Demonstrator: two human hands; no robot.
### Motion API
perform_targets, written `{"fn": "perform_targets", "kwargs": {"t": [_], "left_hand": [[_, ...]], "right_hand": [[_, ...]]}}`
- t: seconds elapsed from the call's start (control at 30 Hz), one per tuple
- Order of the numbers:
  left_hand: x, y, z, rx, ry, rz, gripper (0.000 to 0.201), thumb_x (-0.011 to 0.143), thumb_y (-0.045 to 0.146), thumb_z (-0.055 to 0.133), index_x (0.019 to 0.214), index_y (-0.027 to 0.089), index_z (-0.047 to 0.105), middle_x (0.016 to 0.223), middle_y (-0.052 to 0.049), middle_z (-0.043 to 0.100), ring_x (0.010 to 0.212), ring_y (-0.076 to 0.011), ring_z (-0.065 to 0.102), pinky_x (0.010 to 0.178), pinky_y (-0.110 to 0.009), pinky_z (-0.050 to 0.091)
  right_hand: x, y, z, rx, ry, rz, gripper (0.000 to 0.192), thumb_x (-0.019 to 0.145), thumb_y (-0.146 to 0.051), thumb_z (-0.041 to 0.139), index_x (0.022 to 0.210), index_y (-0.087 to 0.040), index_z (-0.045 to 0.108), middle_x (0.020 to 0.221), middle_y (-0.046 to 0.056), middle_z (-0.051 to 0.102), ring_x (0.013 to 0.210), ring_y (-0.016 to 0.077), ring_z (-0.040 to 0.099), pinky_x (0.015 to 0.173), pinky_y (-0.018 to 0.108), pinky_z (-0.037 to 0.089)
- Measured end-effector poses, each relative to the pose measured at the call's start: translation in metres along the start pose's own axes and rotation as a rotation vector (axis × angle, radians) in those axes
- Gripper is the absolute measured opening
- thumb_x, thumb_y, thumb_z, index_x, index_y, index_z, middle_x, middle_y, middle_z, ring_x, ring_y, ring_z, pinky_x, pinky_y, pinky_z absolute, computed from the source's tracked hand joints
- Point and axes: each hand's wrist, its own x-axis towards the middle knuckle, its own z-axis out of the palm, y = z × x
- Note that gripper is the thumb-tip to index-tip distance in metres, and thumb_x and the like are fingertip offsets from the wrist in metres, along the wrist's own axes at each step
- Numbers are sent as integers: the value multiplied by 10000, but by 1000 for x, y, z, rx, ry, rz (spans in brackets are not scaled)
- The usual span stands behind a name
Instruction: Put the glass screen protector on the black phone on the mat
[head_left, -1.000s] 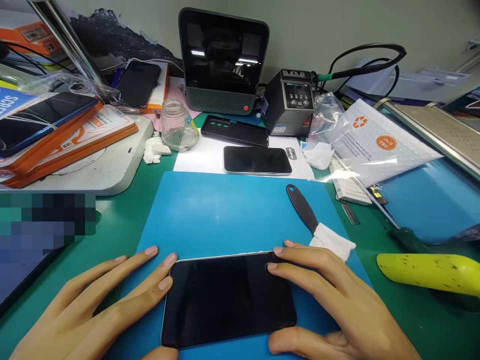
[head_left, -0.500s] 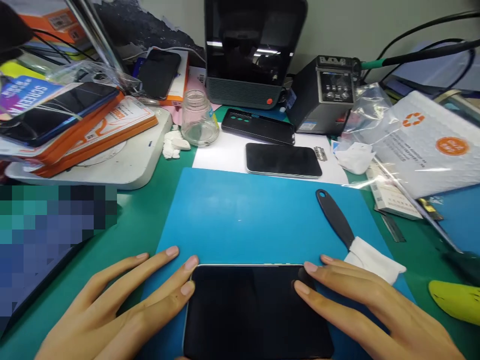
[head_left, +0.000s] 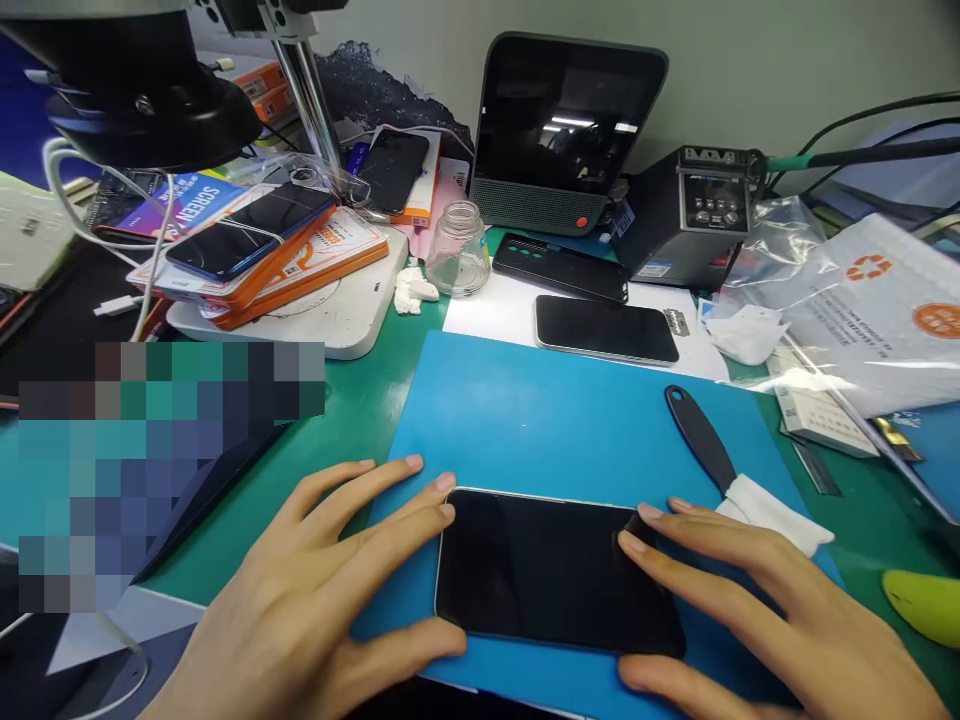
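Note:
A black-screened smartphone [head_left: 555,575] lies face up on the blue mat [head_left: 525,400], its long side across my view. My left hand [head_left: 330,580] holds its left end, index fingertips at the upper left corner and thumb at the lower left one. On the other end, my right hand [head_left: 742,600] has two fingertips on the screen's upper right corner, while its thumb touches the lower right edge. A cloth-wrapped tool with a black handle [head_left: 701,440] lies just beyond the right hand. At the bottom edge, another dark object [head_left: 457,700] shows only partly.
Behind the mat lie a second phone [head_left: 607,330], a black phone case [head_left: 559,268] and a glass jar [head_left: 459,250]. Stacked boxes with a phone [head_left: 251,230] stand left, under a black microscope head [head_left: 150,90]. A plastic-wrapped envelope [head_left: 862,310] and a yellow object [head_left: 926,605] sit right.
The view has swung left, so the scene appears further right and more of the left side shows. Both thumbs and the phone's near edge are now visible. The hands stay at the phone's ends.

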Motion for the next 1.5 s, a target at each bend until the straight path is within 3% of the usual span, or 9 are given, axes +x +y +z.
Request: {"fn": "perform_targets", "kwargs": {"t": [0.2, 0.5, 0.8, 0.97, 1.13, 1.3, 1.5], "left_hand": [[-3, 1, 0, -36, -24, -99, 593, 983, 545, 731, 1516, 353, 555, 1568, -25, 645, 1374, -332, 623, 1060, -463, 563], [-5, -2, 1, -35, -5, -49, 620, 1003, 573, 694, 1560, 365, 519, 1570, -23, 640, 1408, -325, 596, 1098, -456, 506], [-10, -7, 5, -79, -17, -32, 426, 1073, 491, 569, 1494, 432, 583, 1593, 52, 621, 1473, -309, 543, 1137, -470, 456], [-5, 2, 4, -92, 26, -92, 342, 1041, 498, 641, 1370, 407, 666, 1541, 45, 669, 1435, -300, 582, 1103, -463, 516], [4, 13, -2, -83, -59, -154, 271, 1033, 471, 666, 1286, 373, 674, 1572, 17, 643, 1451, -301, 564, 1100, -498, 541], [17, 27, -7, -50, -74, -215, 144, 1056, 368, 611, 1152, 308, 701, 1639, -38, 564, 1446, -314, 564, 1149, -563, 494], [29, 35, -6, -55, -74, -190, 127, 1072, 384, 618, 1091, 269, 668, 1625, -58, 559, 1476, -306, 520, 1173, -544, 451]], "right_hand": [[16, -20, -12, 64, 58, -1, 477, 980, -521, 749, 1400, -302, 697, 1387, 119, 706, 1252, 312, 730, 999, 437, 650], [17, -28, -13, 132, 31, 49, 484, 957, -494, 786, 1384, -280, 706, 1392, 129, 701, 1291, 313, 698, 1076, 495, 612], [17, -34, -17, 201, 19, 84, 516, 948, -501, 795, 1394, -260, 700, 1419, 144, 694, 1301, 321, 683, 1046, 512, 620], [18, -33, -17, 218, 22, 71, 576, 930, -583, 780, 1385, -235, 709, 1399, 146, 696, 1284, 323, 687, 1023, 495, 630], [17, -29, -17, 242, 15, 88, 354, 1070, -448, 630, 1369, -275, 708, 1378, 108, 688, 1278, 278, 684, 1025, 458, 619], [17, -26, -12, 239, 36, 83, 293, 1063, -408, 642, 1328, -296, 700, 1375, 95, 655, 1238, 274, 689, 1008, 459, 610], [21, -28, -13, 276, 12, 120, 247, 1082, -414, 605, 1284, -315, 708, 1387, 77, 645, 1238, 260, 683, 1041, 446, 588]]}}
